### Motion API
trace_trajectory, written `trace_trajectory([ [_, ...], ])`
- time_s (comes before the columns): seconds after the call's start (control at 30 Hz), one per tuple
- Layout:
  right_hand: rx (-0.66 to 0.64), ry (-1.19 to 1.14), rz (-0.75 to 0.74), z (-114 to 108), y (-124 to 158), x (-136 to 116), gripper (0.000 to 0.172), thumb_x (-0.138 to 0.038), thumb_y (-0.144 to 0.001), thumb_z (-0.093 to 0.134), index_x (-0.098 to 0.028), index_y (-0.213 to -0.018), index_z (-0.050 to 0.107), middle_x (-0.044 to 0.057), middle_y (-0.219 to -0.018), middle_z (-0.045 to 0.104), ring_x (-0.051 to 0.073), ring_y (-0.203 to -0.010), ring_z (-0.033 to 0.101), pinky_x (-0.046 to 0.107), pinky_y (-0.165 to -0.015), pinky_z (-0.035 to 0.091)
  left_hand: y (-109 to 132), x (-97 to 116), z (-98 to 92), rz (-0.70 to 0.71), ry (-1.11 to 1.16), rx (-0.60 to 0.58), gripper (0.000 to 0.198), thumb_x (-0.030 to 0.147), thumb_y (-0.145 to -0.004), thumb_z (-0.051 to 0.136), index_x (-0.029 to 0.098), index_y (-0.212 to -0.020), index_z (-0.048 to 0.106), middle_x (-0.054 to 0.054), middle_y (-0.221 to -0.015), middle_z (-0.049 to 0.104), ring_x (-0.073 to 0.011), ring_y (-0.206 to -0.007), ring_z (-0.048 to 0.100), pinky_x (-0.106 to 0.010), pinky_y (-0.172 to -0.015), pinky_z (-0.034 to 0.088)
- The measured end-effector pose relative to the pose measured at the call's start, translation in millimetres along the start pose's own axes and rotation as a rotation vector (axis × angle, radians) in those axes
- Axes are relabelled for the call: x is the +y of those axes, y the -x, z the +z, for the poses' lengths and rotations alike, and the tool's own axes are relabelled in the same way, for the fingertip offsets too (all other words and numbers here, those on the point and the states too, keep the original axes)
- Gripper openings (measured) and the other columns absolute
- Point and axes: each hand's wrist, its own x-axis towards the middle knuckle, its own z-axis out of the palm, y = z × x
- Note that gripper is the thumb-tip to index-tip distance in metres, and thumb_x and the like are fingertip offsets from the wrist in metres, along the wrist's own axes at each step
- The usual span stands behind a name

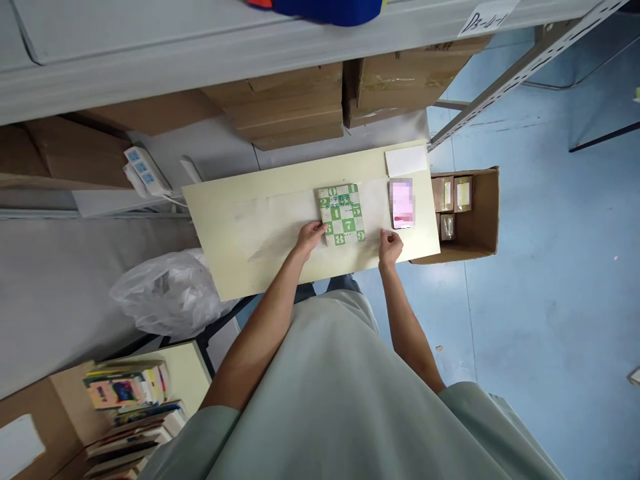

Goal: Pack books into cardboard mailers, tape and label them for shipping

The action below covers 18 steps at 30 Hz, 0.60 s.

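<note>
Three o'clock from our book (343, 215), past the phone (401, 203), a carton (486, 220) holds small boxes (463, 194); we cannot tell left hand (310, 238) or right hand (391, 249) grips.

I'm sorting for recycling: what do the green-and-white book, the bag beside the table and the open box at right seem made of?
Book: probably paper, matte; its printed cover shows no strong glare.
Bag: likely thin plastic, glossy; it is translucent and crinkled, with bright highlights.
Open box: apparently cardboard, matte; its walls are plain brown.
</note>
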Motion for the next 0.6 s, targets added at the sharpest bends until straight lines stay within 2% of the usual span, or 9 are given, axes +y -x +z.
trace_trajectory([
  [0.07,0.026,0.024,-0.144,-3.0,11.2,-3.8,0.042,-0.057,-0.102,0.051,-0.02,-0.097,0.069,0.014,-0.103,0.074,0.03,-0.1,0.069,0.045,-0.096,0.057,0.3,-0.1,0.6,0.004,0.004,0.006,0.041,0.05,-0.07,0.093,0.018,-0.09,0.079,-0.009,-0.094,0.083,-0.0311,-0.105,0.075,-0.04,-0.097,0.058],
  [0.17,0.023,0.08,-0.428,-4.0,33.3,-9.0,0.036,-0.053,-0.106,0.05,-0.023,-0.101,0.07,0.017,-0.124,0.071,0.032,-0.12,0.065,0.049,-0.104,0.056,2.3,-3.0,1.9,0.035,0.025,0.008,0.04,0.05,-0.071,0.091,0.017,-0.09,0.08,-0.01,-0.098,0.084,-0.0308,-0.105,0.075,-0.039,-0.097,0.057],
  [0.3,-0.223,0.156,-0.698,8.6,48.9,-15.2,0.031,-0.04,-0.11,0.047,-0.025,-0.109,0.073,0.017,-0.152,0.062,0.033,-0.139,0.056,0.055,-0.116,0.051,11.5,-9.7,8.5,0.095,-0.043,0.13,0.035,0.047,-0.079,0.084,0.018,-0.1,0.082,-0.01,-0.104,0.083,-0.0301,-0.104,0.076,-0.04,-0.099,0.057],
  [0.37,-0.354,0.208,-0.754,18.1,47.7,-16.6,0.032,-0.034,-0.11,0.044,-0.023,-0.114,0.074,0.016,-0.159,0.058,0.034,-0.144,0.052,0.058,-0.12,0.047,18.6,-11.7,15.9,0.127,-0.12,0.222,0.034,0.045,-0.085,0.079,0.018,-0.106,0.081,-0.011,-0.107,0.081,-0.0294,-0.104,0.074,-0.041,-0.1,0.056],
  [0.47,-0.441,0.286,-0.772,26.8,42.6,-16.0,0.034,-0.029,-0.109,0.043,-0.02,-0.117,0.075,0.016,-0.164,0.055,0.036,-0.148,0.046,0.06,-0.125,0.043,29.8,-10.6,32.2,0.181,-0.277,0.299,0.041,0.049,-0.09,0.077,0.019,-0.118,0.077,-0.014,-0.112,0.077,-0.0312,-0.114,0.069,-0.043,-0.107,0.052],
  [0.6,-0.479,0.322,-0.815,21.3,34.5,-17.4,0.031,-0.03,-0.105,0.051,-0.021,-0.121,0.076,0.013,-0.162,0.058,0.038,-0.147,0.046,0.06,-0.123,0.046,39.4,-1.7,53.9,0.139,-0.463,0.36,0.071,0.054,-0.08,0.091,0.02,-0.136,0.064,-0.022,-0.138,0.064,-0.0435,-0.14,0.051,-0.053,-0.113,0.046],
])
